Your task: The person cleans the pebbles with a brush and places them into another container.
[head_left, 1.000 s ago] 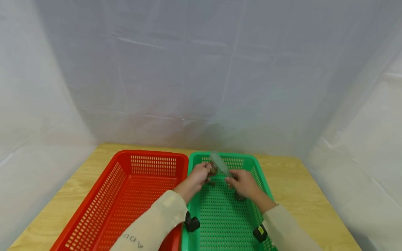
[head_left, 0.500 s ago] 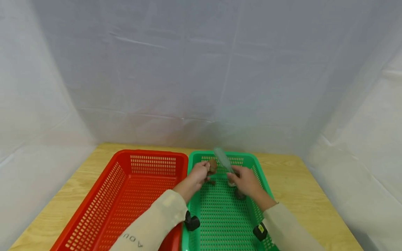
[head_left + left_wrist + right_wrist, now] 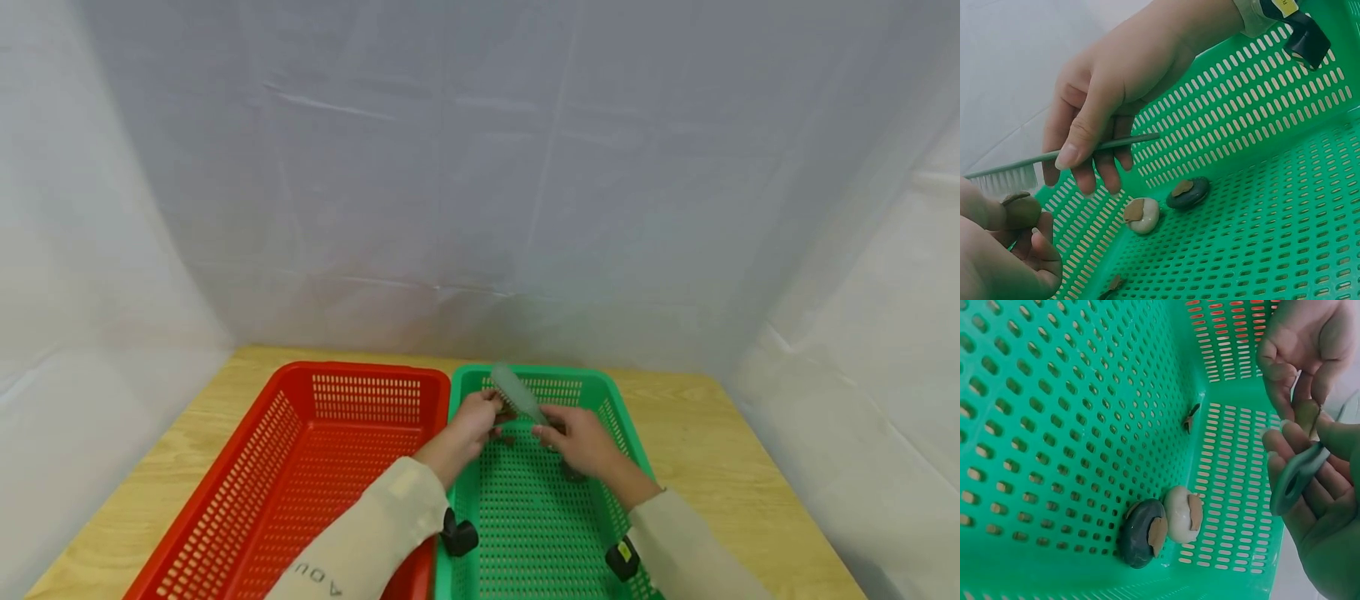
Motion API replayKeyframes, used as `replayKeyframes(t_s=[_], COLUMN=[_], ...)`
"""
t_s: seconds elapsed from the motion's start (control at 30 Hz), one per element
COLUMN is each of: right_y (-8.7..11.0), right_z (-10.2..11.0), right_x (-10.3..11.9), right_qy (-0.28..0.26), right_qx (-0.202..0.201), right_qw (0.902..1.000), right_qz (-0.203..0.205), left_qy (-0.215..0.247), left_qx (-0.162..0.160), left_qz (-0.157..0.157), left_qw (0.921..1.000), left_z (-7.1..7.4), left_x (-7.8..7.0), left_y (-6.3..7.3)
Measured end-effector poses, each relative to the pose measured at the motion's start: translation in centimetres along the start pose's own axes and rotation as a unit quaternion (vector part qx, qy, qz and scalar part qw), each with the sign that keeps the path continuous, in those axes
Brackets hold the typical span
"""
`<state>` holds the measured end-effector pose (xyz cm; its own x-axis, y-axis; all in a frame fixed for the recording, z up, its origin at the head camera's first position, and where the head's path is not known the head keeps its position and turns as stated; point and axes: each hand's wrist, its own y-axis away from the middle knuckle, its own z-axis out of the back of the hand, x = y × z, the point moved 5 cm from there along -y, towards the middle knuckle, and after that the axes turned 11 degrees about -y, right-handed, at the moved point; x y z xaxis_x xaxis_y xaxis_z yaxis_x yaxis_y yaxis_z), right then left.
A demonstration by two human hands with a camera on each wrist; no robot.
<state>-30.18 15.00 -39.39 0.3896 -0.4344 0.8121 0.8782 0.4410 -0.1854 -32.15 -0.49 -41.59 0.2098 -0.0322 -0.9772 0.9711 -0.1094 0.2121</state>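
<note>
brushing, apparently in hand — the right hand (image 3: 585,439) pinches the green brush (image 3: 517,391) just beside the stone-like piece (image 3: 1024,214), pinched by the left hand (image 3: 472,423) at the green basket's (image 3: 525,525) eleven o'clock — likely calling next for light, steady strokes.

Left basket (image 3: 365,398) adjoins right basket (image 3: 532,517) on the table (image 3: 697,433); brush (image 3: 517,392) over the latter, seemingly 2 stones (image 3: 1191,197) inside.

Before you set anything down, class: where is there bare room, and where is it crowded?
Free: the visible floor of the red basket; the near floor of the green basket, between the sleeves; the table right of that basket. Crowded: that basket's far half, with left hand holding rounded piece, right hand holding brush, white stone, dark stone, brown scrap.
</note>
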Motion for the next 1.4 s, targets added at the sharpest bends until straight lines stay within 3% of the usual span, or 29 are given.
replayKeyframes(t_s=[0.17,0.67,1.03,1.4], right_y=[0.1,0.0,0.0,0.1], right_z=[-0.1,0.6,1.4,0.8], right_x=[0.0,-0.4,-0.5,-0.2], right_qy=[0.003,0.024,0.054,0.030], right_qx=[0.013,-0.034,-0.104,-0.062], right_qw=[0.9999,0.9990,0.9917,0.9975], right_qz=[0.001,-0.019,-0.052,-0.015], left_qy=[0.005,-0.017,-0.008,-0.006], left_qx=[-0.001,0.020,-0.007,0.011], left_qz=[0.005,0.002,0.007,0.008], left_qw=[1.0000,0.9997,0.9999,0.9999], left_z=[-0.1,-0.1,0.0,-0.1], left_x=[0.0,0.1,0.0,0.1], left_y=[0.1,0.0,-0.2,0.0])
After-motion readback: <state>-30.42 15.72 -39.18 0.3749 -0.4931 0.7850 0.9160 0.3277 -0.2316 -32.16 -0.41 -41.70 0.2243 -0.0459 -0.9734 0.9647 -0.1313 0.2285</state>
